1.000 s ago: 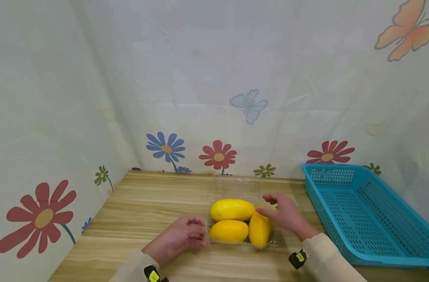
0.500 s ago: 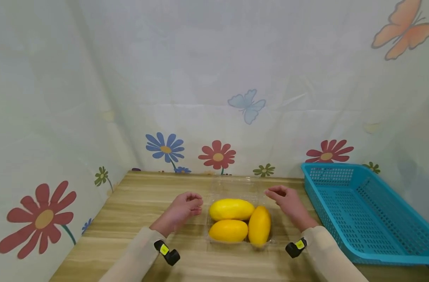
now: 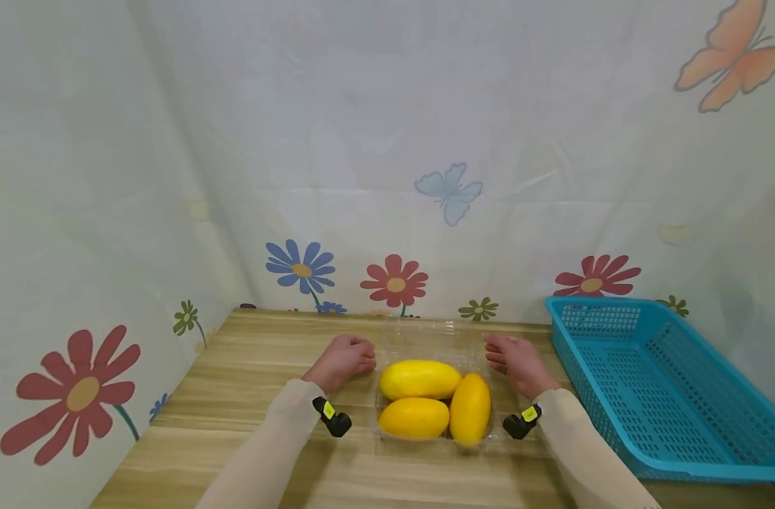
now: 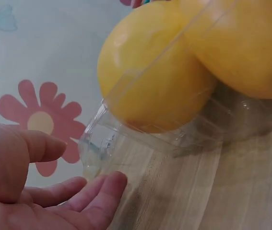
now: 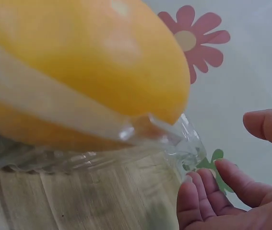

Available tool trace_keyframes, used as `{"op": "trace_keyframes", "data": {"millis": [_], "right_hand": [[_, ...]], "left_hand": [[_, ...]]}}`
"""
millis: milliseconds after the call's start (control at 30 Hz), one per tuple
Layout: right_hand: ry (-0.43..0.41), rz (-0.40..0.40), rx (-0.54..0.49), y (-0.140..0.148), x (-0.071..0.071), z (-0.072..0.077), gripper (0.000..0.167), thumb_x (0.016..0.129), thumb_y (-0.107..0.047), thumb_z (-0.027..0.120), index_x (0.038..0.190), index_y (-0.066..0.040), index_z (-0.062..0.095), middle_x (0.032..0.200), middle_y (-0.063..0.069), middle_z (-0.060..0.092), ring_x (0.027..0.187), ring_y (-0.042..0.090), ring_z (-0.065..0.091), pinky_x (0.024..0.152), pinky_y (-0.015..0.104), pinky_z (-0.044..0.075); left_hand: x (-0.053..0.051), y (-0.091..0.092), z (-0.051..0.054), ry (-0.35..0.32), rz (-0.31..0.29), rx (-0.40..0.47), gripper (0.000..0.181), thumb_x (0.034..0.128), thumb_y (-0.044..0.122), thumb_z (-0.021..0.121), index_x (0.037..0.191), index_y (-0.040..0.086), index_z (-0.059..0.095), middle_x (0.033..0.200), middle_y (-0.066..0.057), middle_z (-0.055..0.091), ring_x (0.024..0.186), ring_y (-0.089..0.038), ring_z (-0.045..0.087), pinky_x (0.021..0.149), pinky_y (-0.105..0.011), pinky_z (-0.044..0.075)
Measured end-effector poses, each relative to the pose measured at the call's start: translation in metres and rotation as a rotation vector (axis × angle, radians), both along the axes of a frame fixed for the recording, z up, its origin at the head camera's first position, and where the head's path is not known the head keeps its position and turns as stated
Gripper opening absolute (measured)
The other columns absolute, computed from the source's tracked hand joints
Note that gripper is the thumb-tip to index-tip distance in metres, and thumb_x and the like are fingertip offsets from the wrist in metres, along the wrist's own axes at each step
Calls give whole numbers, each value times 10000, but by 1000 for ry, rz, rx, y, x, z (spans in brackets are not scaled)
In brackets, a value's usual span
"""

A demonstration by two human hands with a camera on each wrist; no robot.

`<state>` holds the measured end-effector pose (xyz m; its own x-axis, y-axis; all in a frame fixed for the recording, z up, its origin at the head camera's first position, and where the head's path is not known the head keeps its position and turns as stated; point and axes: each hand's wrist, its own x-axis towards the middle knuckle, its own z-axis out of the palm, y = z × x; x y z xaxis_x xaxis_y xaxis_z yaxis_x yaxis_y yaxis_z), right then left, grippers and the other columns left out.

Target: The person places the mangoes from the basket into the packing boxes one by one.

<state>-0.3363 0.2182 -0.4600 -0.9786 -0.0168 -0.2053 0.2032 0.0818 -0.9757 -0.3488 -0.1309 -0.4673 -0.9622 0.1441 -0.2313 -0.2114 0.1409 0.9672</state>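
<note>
Three yellow oval fruits lie in a clear plastic clamshell box: a back fruit, a front fruit and a right fruit set lengthwise. The box's see-through lid lies folded back behind them. My left hand is beside the box's back left part, thumb and fingers apart in the left wrist view, fingertips close to the clear plastic rim. On the opposite side is my right hand, thumb spread and fingers loosely bent near the rim. Neither hand holds anything; whether fingertips touch the plastic is unclear.
A blue perforated plastic basket stands on the right of the wood-grain table. Behind the table hangs a pale curtain printed with flowers and butterflies.
My right hand has left the right fruit and moved back to the box's far right side. The left hand has moved farther back along the left side. The fruits stay in place.
</note>
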Motion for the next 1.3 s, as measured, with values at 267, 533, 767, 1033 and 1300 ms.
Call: {"op": "trace_keyframes", "data": {"millis": [267,533,767,1033,1300], "right_hand": [[-65,7,-96,1,-11,0,549,1061,-229,559,1452,131,422,1265,179,596,1044,193,641,984,302,590],[-110,40,-130,0,-18,1,451,1070,-132,516,1416,149,447,1093,128,682,937,172,671,898,278,617],[-76,23,-105,3,-20,-1,399,1037,-81,571,1331,185,522,952,87,727,809,147,681,777,247,631],[-5,16,-30,3,-17,1,402,1028,-77,590,1352,156,539,1045,133,705,855,163,662,809,250,630],[43,-29,-49,3,-12,5,408,1034,-91,592,1398,83,536,1123,136,695,921,202,666,826,238,623]], "left_hand": [[-16,4,-6,-86,1,4,360,1018,126,618,1324,-64,594,1175,-188,659,927,-229,695,899,-331,629],[-21,5,-5,-109,-11,60,315,999,96,647,1267,-69,641,1094,-181,707,845,-208,729,859,-341,641],[-22,8,-4,-78,-19,66,322,992,88,659,1275,-64,644,1082,-177,714,835,-205,718,849,-332,642],[-24,10,-2,-41,10,96,331,996,52,641,1312,-45,625,1213,-223,667,936,-237,722,881,-331,634],[-21,14,-1,4,29,182,322,1005,42,623,1312,-51,599,1174,-224,650,935,-259,710,910,-379,629]]}}
